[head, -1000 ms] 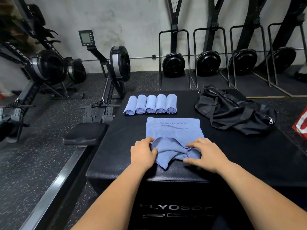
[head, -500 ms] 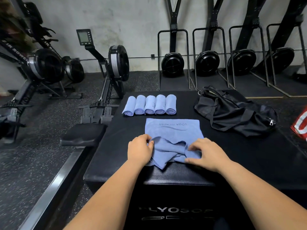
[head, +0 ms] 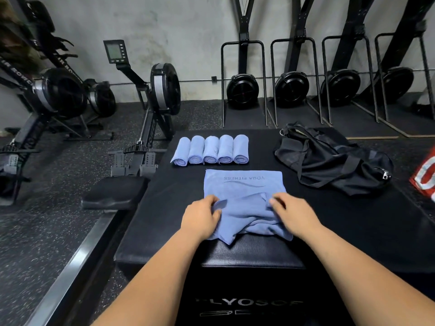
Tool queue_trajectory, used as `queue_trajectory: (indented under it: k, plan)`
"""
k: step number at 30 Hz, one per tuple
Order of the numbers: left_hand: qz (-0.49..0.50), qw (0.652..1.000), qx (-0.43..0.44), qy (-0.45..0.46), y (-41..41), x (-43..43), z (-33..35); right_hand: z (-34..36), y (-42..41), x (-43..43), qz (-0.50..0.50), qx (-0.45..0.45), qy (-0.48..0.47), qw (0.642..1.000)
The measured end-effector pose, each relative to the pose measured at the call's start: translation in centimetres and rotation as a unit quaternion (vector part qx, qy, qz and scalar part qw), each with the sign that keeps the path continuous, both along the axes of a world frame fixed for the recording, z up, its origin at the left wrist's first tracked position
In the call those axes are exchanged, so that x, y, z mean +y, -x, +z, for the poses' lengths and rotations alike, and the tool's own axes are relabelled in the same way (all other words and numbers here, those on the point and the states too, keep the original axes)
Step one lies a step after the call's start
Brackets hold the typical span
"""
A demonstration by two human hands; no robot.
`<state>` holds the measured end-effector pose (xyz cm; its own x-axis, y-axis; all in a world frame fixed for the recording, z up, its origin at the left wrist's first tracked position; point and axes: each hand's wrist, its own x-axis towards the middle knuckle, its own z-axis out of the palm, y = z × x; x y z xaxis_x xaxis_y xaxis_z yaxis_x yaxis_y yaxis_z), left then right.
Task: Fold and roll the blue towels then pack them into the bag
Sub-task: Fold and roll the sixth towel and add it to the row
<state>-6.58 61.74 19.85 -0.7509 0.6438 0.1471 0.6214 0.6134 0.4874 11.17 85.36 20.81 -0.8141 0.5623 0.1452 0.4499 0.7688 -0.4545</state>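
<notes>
Blue square microfibre towel (head: 244,187) — near edge bunched between left hand (head: 202,217) and right hand (head: 294,215), both gripping it — could fold crooked unless its wrinkles get smoothed.

Two arms in view, left arm (head: 153,278) and right arm (head: 364,267); both bare from the lower frame edge to the wrist; left hand (head: 202,220) and right hand (head: 294,215) bare likewise; fingertips slightly blurred, nails too small to judge.

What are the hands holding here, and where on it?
Both the left hand and right hand grip the unrolled blue cloth towel at its bunched near edge.
</notes>
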Motion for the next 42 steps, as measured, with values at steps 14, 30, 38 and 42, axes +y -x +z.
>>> queue_trajectory:
  k: [14,30,38,42]
  plan:
    - [-0.039,0.986,0.146,0.074,-4.9,-4.6,-1.2,-3.4,-5.8,-3.7,0.005,0.036,-0.091,0.995]
    - [0.137,0.980,-0.060,-0.128,0.9,-2.1,2.8,0.9,-2.0,1.6,-0.163,0.144,0.087,0.972]
    - [0.158,0.976,-0.094,-0.113,5.8,1.1,2.2,-0.6,3.2,4.6,-0.180,0.119,0.110,0.970]
    - [0.164,0.975,-0.095,-0.112,7.8,2.9,1.8,-0.8,5.5,6.1,-0.209,0.125,0.112,0.963]
